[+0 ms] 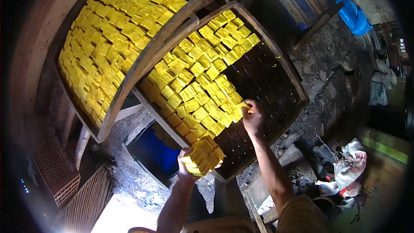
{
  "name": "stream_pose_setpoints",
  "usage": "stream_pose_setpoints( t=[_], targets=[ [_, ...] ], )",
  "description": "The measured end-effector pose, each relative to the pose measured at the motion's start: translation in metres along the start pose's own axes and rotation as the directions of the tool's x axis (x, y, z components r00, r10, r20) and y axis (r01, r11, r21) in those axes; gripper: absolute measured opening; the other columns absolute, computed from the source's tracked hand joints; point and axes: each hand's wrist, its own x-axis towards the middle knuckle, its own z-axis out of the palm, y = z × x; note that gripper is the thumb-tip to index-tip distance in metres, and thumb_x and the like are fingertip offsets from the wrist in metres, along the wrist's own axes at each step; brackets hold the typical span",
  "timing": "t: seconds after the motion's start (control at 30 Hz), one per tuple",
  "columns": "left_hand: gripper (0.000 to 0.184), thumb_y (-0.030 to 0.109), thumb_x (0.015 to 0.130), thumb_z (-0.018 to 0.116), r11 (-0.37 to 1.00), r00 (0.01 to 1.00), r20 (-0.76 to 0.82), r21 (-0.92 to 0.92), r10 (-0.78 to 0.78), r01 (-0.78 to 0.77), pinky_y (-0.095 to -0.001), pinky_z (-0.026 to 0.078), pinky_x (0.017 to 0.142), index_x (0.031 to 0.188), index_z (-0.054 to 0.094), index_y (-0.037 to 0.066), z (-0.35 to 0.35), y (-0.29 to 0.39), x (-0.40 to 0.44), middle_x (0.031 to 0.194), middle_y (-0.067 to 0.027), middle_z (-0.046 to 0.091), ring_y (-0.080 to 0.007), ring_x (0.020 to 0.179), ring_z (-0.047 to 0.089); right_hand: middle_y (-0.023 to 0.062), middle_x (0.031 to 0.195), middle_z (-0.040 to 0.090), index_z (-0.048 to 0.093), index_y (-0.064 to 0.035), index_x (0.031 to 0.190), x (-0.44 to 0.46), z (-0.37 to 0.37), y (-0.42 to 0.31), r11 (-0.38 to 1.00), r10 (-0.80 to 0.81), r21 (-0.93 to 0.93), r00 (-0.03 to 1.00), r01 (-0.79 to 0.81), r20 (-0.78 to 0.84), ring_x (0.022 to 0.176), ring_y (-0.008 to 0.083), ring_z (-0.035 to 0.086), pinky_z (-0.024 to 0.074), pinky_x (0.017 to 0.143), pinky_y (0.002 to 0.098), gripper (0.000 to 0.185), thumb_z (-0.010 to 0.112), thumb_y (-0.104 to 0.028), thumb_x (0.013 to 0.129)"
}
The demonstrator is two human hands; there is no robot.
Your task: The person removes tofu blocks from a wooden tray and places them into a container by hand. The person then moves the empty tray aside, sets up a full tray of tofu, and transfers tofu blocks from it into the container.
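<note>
Thumb and fingertips of the right grip point(253, 116) are pinching together on a yellow block point(238, 112), which is sitting at the end of a packed row. The left grip point(184, 170) is curling around a clustered stack of yellow blocks point(202, 157), holding it up by the near-left rim of a dark wooden tray point(263, 77). Tight, slightly uneven rows of laid blocks point(189, 82) are covering the left part of this tray, while its dark bottom is showing on the right. Beyond, to the left, a second tray point(131, 75) is bearing many more laid blocks. A blue-lined box point(157, 151) is standing lower down beside the left grip, and a blue bag point(355, 17) is lying far off at upper right
</note>
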Motion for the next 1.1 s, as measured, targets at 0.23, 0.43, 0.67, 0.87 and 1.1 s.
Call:
stream_pose_setpoints(
  t=[0.23, 0.43, 0.67, 0.87, 1.1],
  targets=[
    [0.070, 0.045, 0.081, 0.041, 0.996, 0.999, 0.031, 0.084, 0.027, -0.029, -0.0580, 0.044, 0.095, 0.132, 0.044, -0.004, -0.002, -0.003, -0.006, 0.127, -0.0235, 0.053, -0.0401, 0.112, 0.055, 0.0163, 0.111, 0.060, 0.057, -0.0014, 0.112, 0.030, 0.026, -0.026, 0.880, -0.260, -0.398, 0.964, 0.258, 0.052, 0.096, 0.0303, 0.063, 0.0540, 0.080, 0.0381, 0.032, 0.064, 0.001, 0.081],
    [0.066, 0.036, 0.082, 0.040, 0.986, 0.987, 0.154, -0.152, -0.038, 0.062, -0.0627, 0.042, 0.097, 0.134, 0.044, -0.006, -0.003, -0.003, -0.016, 0.130, -0.0248, 0.051, -0.0437, 0.117, 0.052, 0.0169, 0.111, 0.061, 0.054, 0.0014, 0.115, 0.019, 0.016, -0.038, 0.998, -0.023, -0.059, 0.976, 0.037, 0.218, 0.105, 0.0275, 0.061, 0.0495, 0.089, 0.0372, 0.039, 0.067, -0.005, 0.079],
    [0.071, 0.038, 0.077, 0.048, 0.992, 0.995, 0.096, -0.119, -0.027, 0.038, -0.0610, 0.043, 0.096, 0.133, 0.044, -0.006, -0.003, -0.005, -0.024, 0.131, -0.0243, 0.050, -0.0429, 0.116, 0.052, 0.0194, 0.118, 0.056, 0.050, 0.0002, 0.123, 0.061, 0.033, -0.018, 0.991, 0.131, -0.050, 0.922, -0.121, 0.365, 0.110, 0.0266, 0.056, 0.0456, 0.094, 0.0380, 0.044, 0.063, -0.011, 0.083],
    [0.076, 0.041, 0.074, 0.052, 0.993, 0.992, 0.123, -0.116, -0.012, 0.027, -0.0616, 0.041, 0.097, 0.133, 0.044, -0.005, -0.015, -0.007, -0.030, 0.132, -0.0242, 0.050, -0.0433, 0.117, 0.051, 0.0307, 0.130, 0.046, 0.044, 0.0017, 0.131, 0.029, 0.070, -0.014, 0.946, -0.169, -0.249, 0.970, 0.209, 0.174, 0.118, 0.0427, 0.048, 0.0382, 0.102, 0.0464, 0.053, 0.061, -0.011, 0.082],
    [0.071, 0.041, 0.075, 0.047, 0.995, 0.995, 0.103, -0.102, 0.000, 0.010, -0.0511, 0.041, 0.101, 0.130, 0.046, -0.003, -0.007, -0.001, -0.043, 0.128, -0.0234, 0.051, -0.0398, 0.117, 0.051, 0.0102, 0.106, 0.057, 0.047, -0.0018, 0.114, 0.044, 0.041, -0.021, 0.684, 0.370, 0.573, 0.892, -0.451, 0.260, 0.095, 0.0197, 0.057, 0.0478, 0.088, 0.0342, 0.047, 0.061, -0.001, 0.069]
  ],
)
